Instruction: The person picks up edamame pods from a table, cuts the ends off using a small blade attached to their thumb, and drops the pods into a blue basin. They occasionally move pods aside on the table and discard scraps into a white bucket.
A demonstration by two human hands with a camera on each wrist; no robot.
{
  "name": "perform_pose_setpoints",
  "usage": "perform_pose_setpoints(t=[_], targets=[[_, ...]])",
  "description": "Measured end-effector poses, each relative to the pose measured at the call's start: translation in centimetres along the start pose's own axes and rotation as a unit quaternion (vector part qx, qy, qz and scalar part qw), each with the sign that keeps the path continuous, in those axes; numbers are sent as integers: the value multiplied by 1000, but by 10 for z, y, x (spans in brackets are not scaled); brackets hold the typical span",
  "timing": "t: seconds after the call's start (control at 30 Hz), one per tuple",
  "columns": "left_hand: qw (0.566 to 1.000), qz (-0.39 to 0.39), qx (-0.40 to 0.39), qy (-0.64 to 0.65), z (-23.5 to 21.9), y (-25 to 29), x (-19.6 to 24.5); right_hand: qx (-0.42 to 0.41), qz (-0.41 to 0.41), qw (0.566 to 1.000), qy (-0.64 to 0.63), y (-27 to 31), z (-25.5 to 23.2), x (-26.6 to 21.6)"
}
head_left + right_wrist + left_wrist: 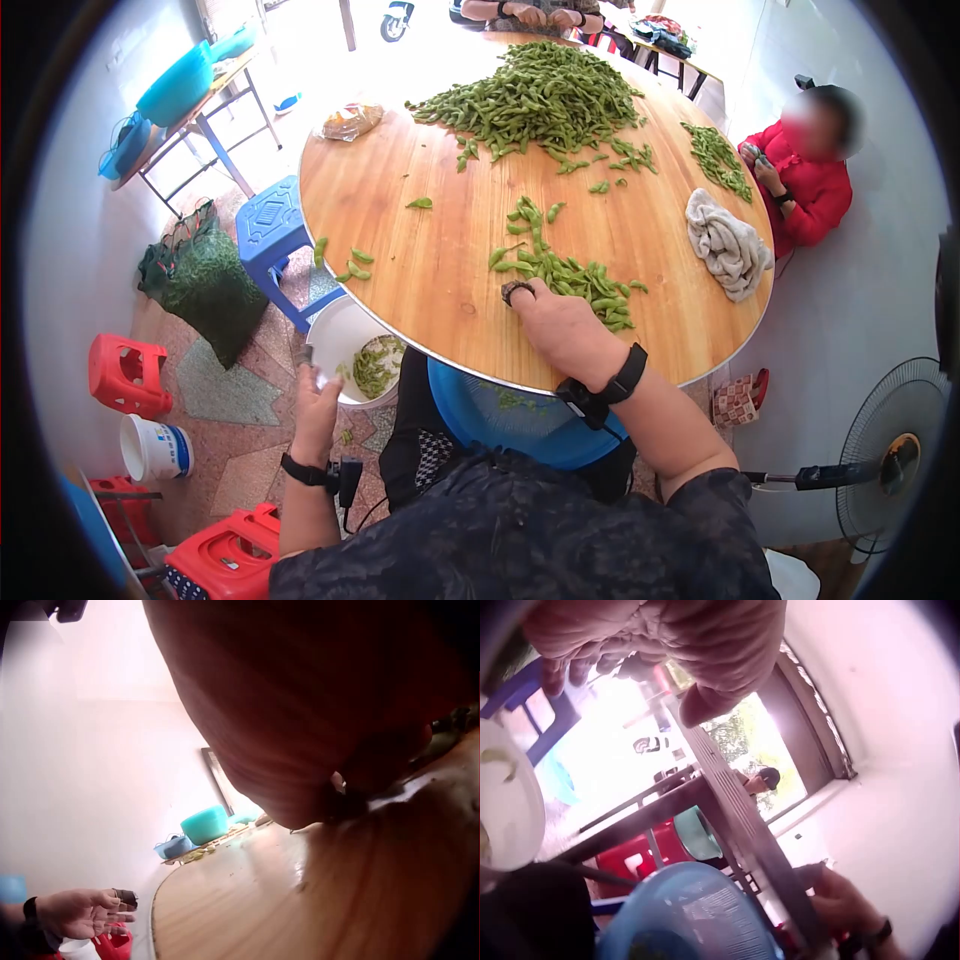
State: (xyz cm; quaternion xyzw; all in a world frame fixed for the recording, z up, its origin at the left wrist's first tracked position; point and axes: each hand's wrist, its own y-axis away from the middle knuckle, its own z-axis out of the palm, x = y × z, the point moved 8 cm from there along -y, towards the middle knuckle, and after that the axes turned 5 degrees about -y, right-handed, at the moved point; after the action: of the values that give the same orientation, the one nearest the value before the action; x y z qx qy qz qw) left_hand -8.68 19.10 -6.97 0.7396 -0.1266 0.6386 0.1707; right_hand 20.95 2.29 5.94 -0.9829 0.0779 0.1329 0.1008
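Note:
Beside the small heap of green soybean pods (590,288) on the round wooden table, my right hand (565,325) reaches down with its back up. A dark cover (517,291) sits on one digit. Its fingers are mostly hidden at the tabletop, and I cannot tell if they hold a pod. Near the rim of a white bucket (335,335) hangs my left hand (316,415), off the table edge. The right wrist view shows that left palm facing inward, fingers loosely extended, nothing in them, a dark cover (126,898) on one. Pods and scraps (374,366) lie in the bucket.
A large pod pile (535,95) covers the table's far side. A grey cloth (727,245) lies at the right edge. Below my lap side is a blue basin (500,405); a blue stool (270,235) stands left. A person in red (815,190) sits right.

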Motion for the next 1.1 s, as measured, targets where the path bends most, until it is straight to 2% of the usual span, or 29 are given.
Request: perform_pose_setpoints(t=[0.07, 0.1, 0.17, 0.23, 0.27, 0.3, 0.33, 0.37, 0.43, 0.47, 0.53, 0.6, 0.63, 0.67, 0.7, 0.73, 0.77, 0.83, 0.87, 0.93, 0.97, 1.03, 1.1], targets=[[979, 127, 34, -159, -9, 4, 25, 0, 1, 1000, -27, 2, 5, 3], [979, 124, 33, -158, -3, 6, 33, -3, 2, 1000, -26, 4, 5, 3], [983, 162, -35, -81, 32, 20, 68, 34, -11, 997, -74, 13, -5, -2], [985, 38, -164, -25, 80, 30, 80, 17, -9, 996, -85, 26, -8, -11], [962, -21, -266, 48, 108, 35, 74, 8, -7, 995, -95, 33, -9, -15], [929, -119, -335, 102, 134, 46, 72, 2, -7, 995, -96, 41, -8, -18], [878, -215, -399, 155, 158, 60, 72, 18, -60, 994, -87, 49, -12, -29], [877, -217, -399, 157, 172, 59, 75, 35, -111, 990, -77, 57, -17, -40], [782, -296, -521, 172, 207, 83, 74, 24, -110, 987, -113, 66, -27, -48], [779, -298, -524, 173, 215, 86, 71, 5, -123, 983, -138, 73, -21, -47], [741, -284, -566, 223, 231, 100, 72, -16, -131, 978, -164, 82, -19, -48], [751, -275, -554, 232, 237, 104, 70, 72, -71, 983, -155, 87, -36, -40], [763, -263, -540, 240, 238, 103, 69, 71, -68, 983, -157, 92, -35, -38], [762, -266, -540, 240, 239, 104, 68, 93, 28, 972, -215, 97, -36, -19], [781, -222, -543, 216, 239, 101, 69, 114, 123, 948, -269, 105, -35, 1], [798, -176, -544, 191, 239, 98, 72, 100, 144, 907, -384, 108, -22, 12], [798, -178, -542, 191, 239, 99, 75, 98, 144, 906, -386, 110, -21, 12], [825, -127, -533, 137, 237, 97, 87, -4, 222, 825, -519, 109, -2, 7], [825, -129, -533, 134, 238, 100, 84, -3, 222, 823, -522, 109, -1, 7], [859, -3, -507, 70, 237, 99, 89, -67, 268, 725, -630, 115, 17, 3], [858, -4, -509, 67, 239, 100, 88, -64, 269, 723, -633, 115, 16, 4], [867, 91, -490, 3, 239, 99, 95, -95, 268, 684, -671, 116, 18, -1], [868, 97, -486, -21, 239, 98, 95, -100, 260, 689, -669, 118, 19, 0]])
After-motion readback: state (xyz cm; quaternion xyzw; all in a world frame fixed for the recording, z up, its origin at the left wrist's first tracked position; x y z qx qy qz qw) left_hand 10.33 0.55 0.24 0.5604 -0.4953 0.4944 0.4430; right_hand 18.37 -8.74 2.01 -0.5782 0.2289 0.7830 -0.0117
